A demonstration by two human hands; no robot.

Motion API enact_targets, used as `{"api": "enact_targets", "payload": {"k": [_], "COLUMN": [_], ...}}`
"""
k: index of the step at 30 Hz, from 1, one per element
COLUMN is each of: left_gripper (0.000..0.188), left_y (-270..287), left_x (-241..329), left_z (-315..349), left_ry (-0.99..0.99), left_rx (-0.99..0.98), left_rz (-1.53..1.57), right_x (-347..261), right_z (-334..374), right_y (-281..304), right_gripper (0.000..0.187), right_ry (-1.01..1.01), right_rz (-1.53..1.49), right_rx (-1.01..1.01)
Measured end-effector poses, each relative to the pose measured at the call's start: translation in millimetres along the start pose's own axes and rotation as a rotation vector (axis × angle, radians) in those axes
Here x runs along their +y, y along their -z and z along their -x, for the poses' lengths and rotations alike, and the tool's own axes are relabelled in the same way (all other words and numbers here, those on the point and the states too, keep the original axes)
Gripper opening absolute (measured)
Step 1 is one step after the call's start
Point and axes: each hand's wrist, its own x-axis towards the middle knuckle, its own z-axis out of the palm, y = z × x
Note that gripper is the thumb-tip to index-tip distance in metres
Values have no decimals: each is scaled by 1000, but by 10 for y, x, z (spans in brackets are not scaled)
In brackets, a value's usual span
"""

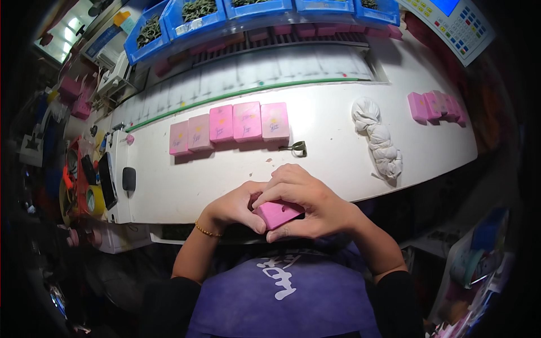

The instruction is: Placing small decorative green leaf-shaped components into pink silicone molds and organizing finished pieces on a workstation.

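Note:
Close to my body, at the front edge of the white worktop, both hands grip a pink mould block (277, 214) that has a small dark hole in its face. My left hand (235, 207) closes round its left side, the thumb pressed on it. My right hand (313, 198) wraps over the top and right, with the thumb along the near edge. Beyond the hands lies a small dark green looped piece (297, 148) with a stem. Left of that piece, several similar pink blocks (247, 121) with handwritten marks stand in a row.
A twisted white cloth (377, 138) lies to the right, and more pink blocks (433, 107) stand farther right. Blue bins (194, 16) of dark green pieces line the back above a slatted rack. At left are a phone (107, 178) and yellow tape (95, 200). A keypad panel (459, 28) stands back right.

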Motion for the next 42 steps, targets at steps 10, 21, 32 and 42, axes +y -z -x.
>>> {"api": "enact_targets", "payload": {"k": [10, 21, 32, 42], "left_gripper": [71, 57, 60, 57], "left_y": [-205, -294, -394, -198], "left_x": [195, 97, -100, -8], "left_z": [69, 195, 145, 195], "left_ry": [3, -33, -29, -113], "left_rx": [315, 1120, 1316, 1193], "left_rz": [-20, -1049, -1157, -1070], "right_x": [148, -8, 260, 25], "right_z": [178, 904, 692, 1185], "right_y": [154, 3232, 4656, 4608], "right_gripper": [57, 52, 82, 88], "right_ry": [79, 107, -19, 44], "right_rz": [23, 695, 813, 1179], "right_rx": [100, 1492, 1606, 1510]}}
